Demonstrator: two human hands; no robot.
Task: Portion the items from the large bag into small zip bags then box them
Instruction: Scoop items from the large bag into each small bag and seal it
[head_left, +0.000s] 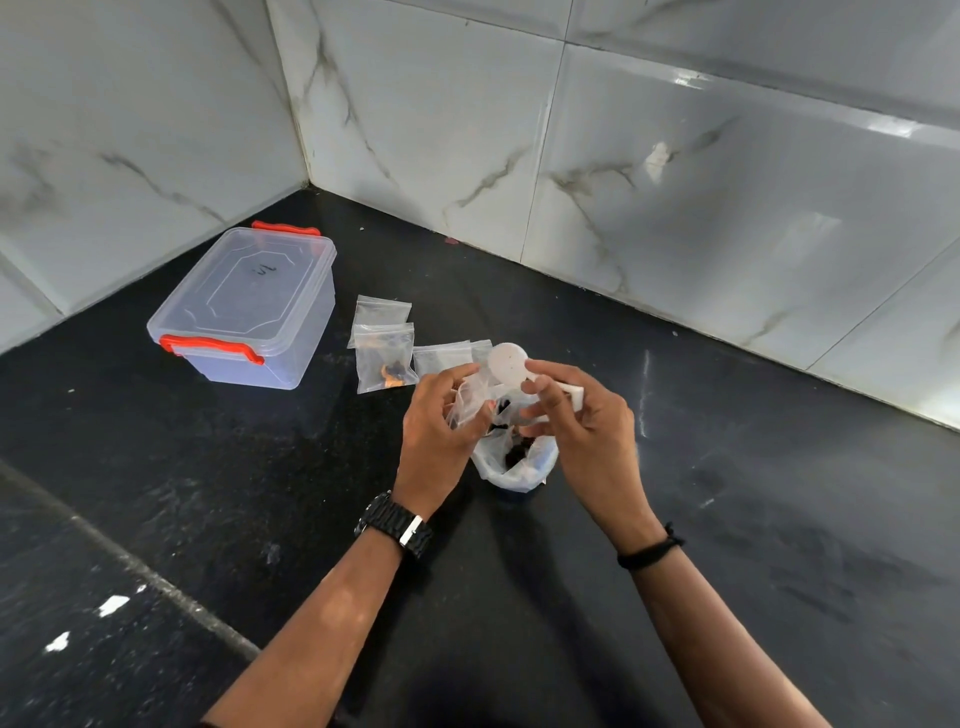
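Observation:
My left hand (441, 421) grips a small clear zip bag (470, 397) above the black counter. My right hand (582, 421) holds a white plastic scoop (508, 365) by its handle, the round bowl tilted over the small bag's mouth. Under both hands stands the large white bag (514, 467), open, with dark pieces inside. A filled zip bag (384, 361) with orange and dark pieces lies to the left, over an empty one (382, 309). More empty zip bags (441, 356) lie behind my left hand. The clear box (249, 312) with red latches stands at the left, lid on.
The black stone counter (727, 519) runs into a corner of marble-patterned wall tiles (675, 182). A pale seam (130, 561) crosses the counter at the lower left. I wear a black watch on the left wrist and a black band on the right.

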